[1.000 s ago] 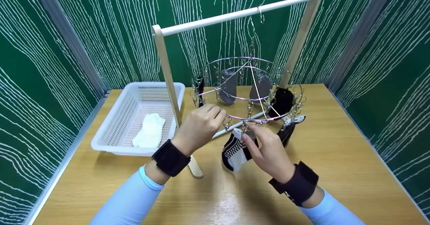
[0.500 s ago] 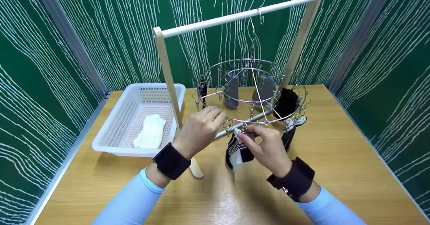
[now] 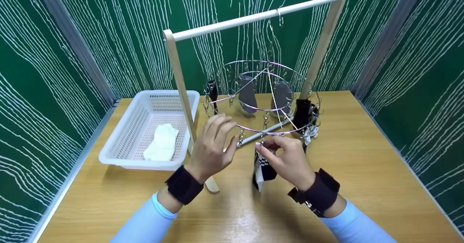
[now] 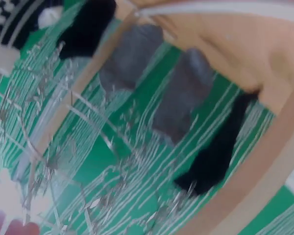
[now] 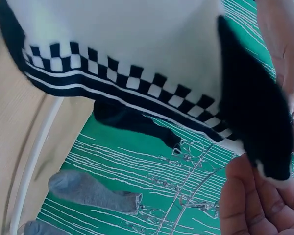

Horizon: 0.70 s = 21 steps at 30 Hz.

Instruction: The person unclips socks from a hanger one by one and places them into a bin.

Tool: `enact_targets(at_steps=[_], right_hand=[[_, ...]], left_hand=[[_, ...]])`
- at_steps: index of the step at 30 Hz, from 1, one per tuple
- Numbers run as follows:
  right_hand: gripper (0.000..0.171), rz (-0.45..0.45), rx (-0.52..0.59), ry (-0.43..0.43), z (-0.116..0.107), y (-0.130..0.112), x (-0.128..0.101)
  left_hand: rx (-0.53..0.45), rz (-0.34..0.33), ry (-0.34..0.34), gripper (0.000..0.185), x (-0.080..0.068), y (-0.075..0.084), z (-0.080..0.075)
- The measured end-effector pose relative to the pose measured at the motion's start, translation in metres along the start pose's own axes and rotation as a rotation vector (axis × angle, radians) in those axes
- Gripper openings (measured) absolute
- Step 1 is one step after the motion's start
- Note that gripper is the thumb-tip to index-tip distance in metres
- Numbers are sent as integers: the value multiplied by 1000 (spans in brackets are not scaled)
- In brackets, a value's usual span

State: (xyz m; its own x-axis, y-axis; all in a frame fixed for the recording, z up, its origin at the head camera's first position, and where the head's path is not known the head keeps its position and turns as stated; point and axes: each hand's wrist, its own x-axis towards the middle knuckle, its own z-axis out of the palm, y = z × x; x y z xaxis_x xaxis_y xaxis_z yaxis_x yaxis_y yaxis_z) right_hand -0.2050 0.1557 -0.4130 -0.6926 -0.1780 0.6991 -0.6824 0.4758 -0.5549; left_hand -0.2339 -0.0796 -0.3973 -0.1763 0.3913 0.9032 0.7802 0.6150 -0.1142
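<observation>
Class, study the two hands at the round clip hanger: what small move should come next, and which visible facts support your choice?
Probably the left hand, open beside the ring, should steady it. The right hand pinches the checkered sock at a front clip, and the hanger hangs freely from the rail, so it could swing.

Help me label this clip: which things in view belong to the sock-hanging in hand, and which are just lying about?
In hand:
- checkered sock, pinched by the right hand
- round clip hanger, its ring by the open left hand
- wooden rail that carries the hanger

Lying about:
- white basket
- white sock in it
- grey socks and black sock, already clipped up
</observation>
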Motion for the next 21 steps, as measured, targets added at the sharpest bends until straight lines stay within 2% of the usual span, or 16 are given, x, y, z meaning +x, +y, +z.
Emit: enact_targets(at_steps=[2,4,6,8,10,12,15,18,21], right_hand=[[12,-6,2,2,0,0,0],[11,-9,8,3,0,0,1],[10,-7,10,3,0,0,1],[10,0,11,-1,0,0,1],[10,4,2,-2,0,0,2],[10,6,-14,0,-1,0,2],[11,3,-28,5,-1,0,2],[10,2,-31,8,-1,0,2],[9,1,-20,8,0,0,3]], left_hand=[[-43,-10,49,35,-7,2,2],[-92,-18,68,26,-14,4,5],[-131,-17,42,20,-21,7,7],[-144,-21,-30,24,-28,10,9],[-135,-41,-136,31,-34,13,10],[-129,-88,-270,35,-37,17,12],[-142,-218,-505,42,-36,24,14],[-174,-371,-729,60,-32,29,18],[-222,-487,-869,83,-31,31,24]])
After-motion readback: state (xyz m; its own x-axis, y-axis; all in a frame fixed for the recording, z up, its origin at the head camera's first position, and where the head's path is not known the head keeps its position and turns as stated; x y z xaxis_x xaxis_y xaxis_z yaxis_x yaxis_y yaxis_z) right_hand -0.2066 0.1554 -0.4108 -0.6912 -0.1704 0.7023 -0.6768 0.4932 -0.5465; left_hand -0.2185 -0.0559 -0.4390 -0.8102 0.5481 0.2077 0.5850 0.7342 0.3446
